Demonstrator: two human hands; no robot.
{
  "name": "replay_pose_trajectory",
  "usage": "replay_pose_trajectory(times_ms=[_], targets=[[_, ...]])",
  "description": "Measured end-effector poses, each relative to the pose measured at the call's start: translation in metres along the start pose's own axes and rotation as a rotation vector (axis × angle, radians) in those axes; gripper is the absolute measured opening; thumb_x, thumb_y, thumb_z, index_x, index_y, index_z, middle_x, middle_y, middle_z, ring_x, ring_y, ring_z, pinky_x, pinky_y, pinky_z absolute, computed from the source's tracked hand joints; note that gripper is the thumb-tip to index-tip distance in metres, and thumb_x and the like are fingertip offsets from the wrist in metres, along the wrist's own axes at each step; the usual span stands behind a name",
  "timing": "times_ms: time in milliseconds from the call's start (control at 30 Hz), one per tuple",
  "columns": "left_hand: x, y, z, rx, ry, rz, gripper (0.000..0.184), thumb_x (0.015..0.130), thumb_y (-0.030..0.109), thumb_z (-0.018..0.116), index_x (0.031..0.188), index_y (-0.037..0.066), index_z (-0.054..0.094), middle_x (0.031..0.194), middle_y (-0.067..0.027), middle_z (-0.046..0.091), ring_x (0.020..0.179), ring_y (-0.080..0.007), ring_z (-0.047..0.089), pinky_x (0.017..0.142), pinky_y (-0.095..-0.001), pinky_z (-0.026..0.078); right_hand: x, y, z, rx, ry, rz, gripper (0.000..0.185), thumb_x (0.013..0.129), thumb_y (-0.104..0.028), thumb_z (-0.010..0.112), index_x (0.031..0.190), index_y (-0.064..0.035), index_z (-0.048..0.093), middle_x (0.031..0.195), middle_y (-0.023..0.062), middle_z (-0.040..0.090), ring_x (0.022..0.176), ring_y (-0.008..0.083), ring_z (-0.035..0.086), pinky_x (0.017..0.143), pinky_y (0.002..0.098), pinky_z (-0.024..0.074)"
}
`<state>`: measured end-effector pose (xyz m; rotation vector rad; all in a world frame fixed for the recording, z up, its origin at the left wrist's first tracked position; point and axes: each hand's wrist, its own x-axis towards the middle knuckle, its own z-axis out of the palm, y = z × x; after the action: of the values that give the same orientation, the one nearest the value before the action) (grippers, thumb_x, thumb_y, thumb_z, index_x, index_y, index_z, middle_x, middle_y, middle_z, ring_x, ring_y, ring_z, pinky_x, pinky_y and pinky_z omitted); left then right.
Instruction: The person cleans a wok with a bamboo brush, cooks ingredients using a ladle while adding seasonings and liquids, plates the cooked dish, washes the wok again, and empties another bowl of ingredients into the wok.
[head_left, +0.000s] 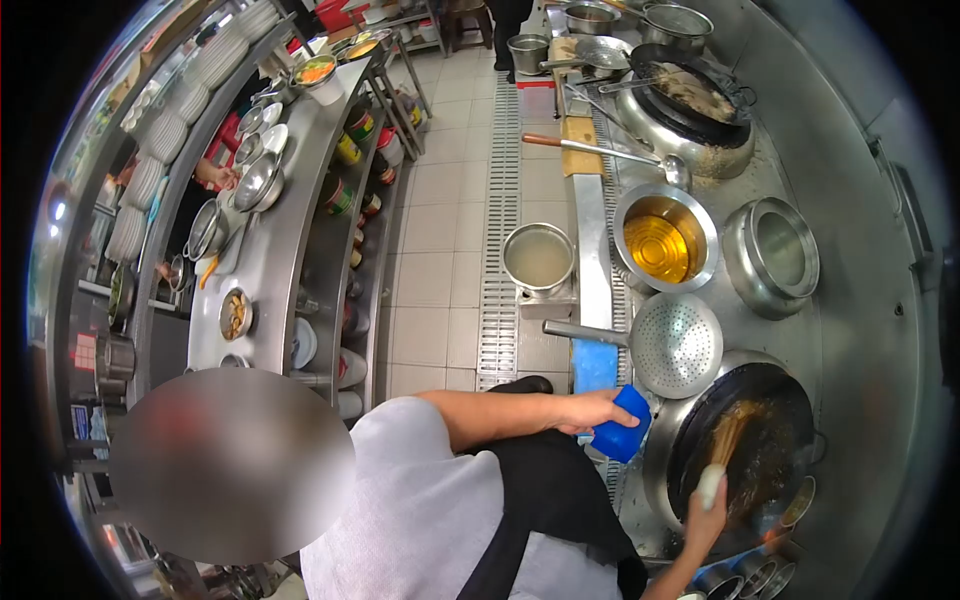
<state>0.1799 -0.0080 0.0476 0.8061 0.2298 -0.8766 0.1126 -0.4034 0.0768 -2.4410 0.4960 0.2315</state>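
My left hand (596,409) is closed on a smooth blue piece (622,424), perhaps a folded cloth, at the near edge of the stove. My right hand (706,515) grips the pale handle of a bamboo wok brush (737,430). Its bristles are down inside a black wok (775,470) with wet, brownish liquid on its inner surface. Just above that wok lies a round perforated strainer (677,345), its handle pointing left over the ledge. A lighter blue flat piece (595,363) lies on the ledge under that handle.
A metal pot of yellow oil (660,245), a lidded-looking steel pot (780,250) and a ladle (675,172) are farther up the stove. Another wok (690,90) sits beyond. A pot of cloudy liquid (538,258) stands left of the ledge. Behind me runs a steel counter (270,310) with bowls.
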Motion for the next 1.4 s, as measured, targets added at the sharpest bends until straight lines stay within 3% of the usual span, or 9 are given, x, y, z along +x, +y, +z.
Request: replay_pose_trajectory(times_ms=[233, 367, 433, 500, 633, 767, 967, 1000, 1400], targets=[[-0.003, 0.009, -0.002, -0.040, -0.006, -0.113, 0.053, 0.098, 0.025, 0.073, 0.144, 0.006, 0.053, 0.128, -0.0084, 0.067, 0.113, -0.0207, 0.069, 0.096, -0.0381, 0.057, -0.008, 0.132, -0.093, -0.182, 0.164, 0.038, 0.067, 0.085, -0.009, 0.073, 0.150, -0.0082, 0.056, 0.137, 0.0149, 0.068, 0.122, 0.0247, 0.065, 0.104, 0.0368, 0.0501], [0.007, 0.000, 0.019, 0.031, -0.034, -0.154, 0.052, 0.099, 0.025, 0.072, 0.143, 0.005, 0.053, 0.128, -0.0090, 0.067, 0.113, -0.0215, 0.069, 0.097, -0.0396, 0.057, 0.021, -0.019, -0.043, 0.202, 0.173, 0.494, 0.070, 0.086, -0.023, 0.077, 0.152, -0.0178, 0.055, 0.119, 0.0150, 0.073, 0.100, 0.0247, 0.069, 0.095, 0.0393, 0.0542], [0.008, -0.003, 0.027, 0.041, -0.016, -0.154, 0.051, 0.099, 0.026, 0.073, 0.142, 0.004, 0.054, 0.128, -0.0096, 0.068, 0.112, -0.0218, 0.070, 0.097, -0.0401, 0.058, 0.028, 0.035, 0.014, -0.074, 0.279, 0.082, 0.071, 0.084, -0.025, 0.077, 0.152, -0.0225, 0.055, 0.118, 0.0170, 0.075, 0.104, 0.0279, 0.072, 0.095, 0.0410, 0.0544], [0.011, -0.010, 0.025, 0.010, -0.048, -0.152, 0.047, 0.099, 0.027, 0.073, 0.136, 0.002, 0.058, 0.124, -0.0114, 0.070, 0.109, -0.0229, 0.071, 0.096, -0.0413, 0.059, -0.026, -0.058, -0.014, -0.181, 0.070, 0.209, 0.075, 0.081, -0.028, 0.077, 0.152, -0.0206, 0.055, 0.130, 0.0213, 0.071, 0.120, 0.0369, 0.069, 0.103, 0.0436, 0.0518], [-0.003, 0.003, 0.014, 0.041, 0.075, -0.166, 0.041, 0.098, 0.023, 0.073, 0.128, -0.002, 0.061, 0.114, -0.0137, 0.072, 0.103, -0.0275, 0.073, 0.092, -0.0451, 0.061, -0.055, 0.032, -0.068, -0.183, 0.125, 0.165, 0.070, 0.081, -0.024, 0.076, 0.149, -0.0193, 0.058, 0.136, 0.0198, 0.067, 0.128, 0.0350, 0.063, 0.107, 0.0417, 0.0494], [0.005, 0.003, 0.015, 0.106, 0.123, -0.159, 0.039, 0.101, 0.030, 0.069, 0.128, 0.003, 0.060, 0.117, -0.0107, 0.071, 0.102, -0.0238, 0.072, 0.089, -0.0416, 0.061, 0.019, 0.034, -0.072, -0.068, 0.384, 0.321, 0.070, 0.083, -0.035, 0.075, 0.149, -0.0267, 0.056, 0.128, 0.0185, 0.071, 0.118, 0.0385, 0.067, 0.099, 0.0452, 0.0526], [0.025, -0.005, 0.053, 0.188, 0.102, -0.232, 0.038, 0.104, 0.039, 0.065, 0.125, 0.008, 0.062, 0.102, -0.0039, 0.069, 0.086, -0.0169, 0.068, 0.071, -0.0328, 0.056, 0.027, -0.061, -0.007, -0.103, 0.182, 0.304, 0.071, 0.082, -0.039, 0.072, 0.150, -0.0360, 0.051, 0.109, 0.0198, 0.076, 0.104, 0.0423, 0.072, 0.094, 0.0514, 0.0563], [0.032, -0.007, 0.042, 0.234, 0.034, -0.242, 0.047, 0.105, 0.045, 0.060, 0.132, 0.006, 0.060, 0.117, -0.0093, 0.070, 0.102, -0.0209, 0.071, 0.083, -0.0383, 0.059, 0.006, -0.053, -0.009, -0.148, 0.164, 0.233, 0.073, 0.082, -0.038, 0.072, 0.151, -0.0374, 0.050, 0.108, 0.0189, 0.076, 0.103, 0.0427, 0.072, 0.094, 0.0512, 0.0564], [0.112, -0.041, 0.108, 0.350, -0.215, -0.398, 0.071, 0.105, 0.061, 0.050, 0.145, 0.002, 0.043, 0.131, -0.0165, 0.064, 0.112, -0.0290, 0.071, 0.078, -0.0461, 0.066, 0.063, -0.024, 0.002, 0.078, 0.286, 0.299, 0.074, 0.079, -0.040, 0.077, 0.149, -0.0278, 0.056, 0.117, 0.0221, 0.073, 0.109, 0.0417, 0.070, 0.095, 0.0473, 0.0558]])
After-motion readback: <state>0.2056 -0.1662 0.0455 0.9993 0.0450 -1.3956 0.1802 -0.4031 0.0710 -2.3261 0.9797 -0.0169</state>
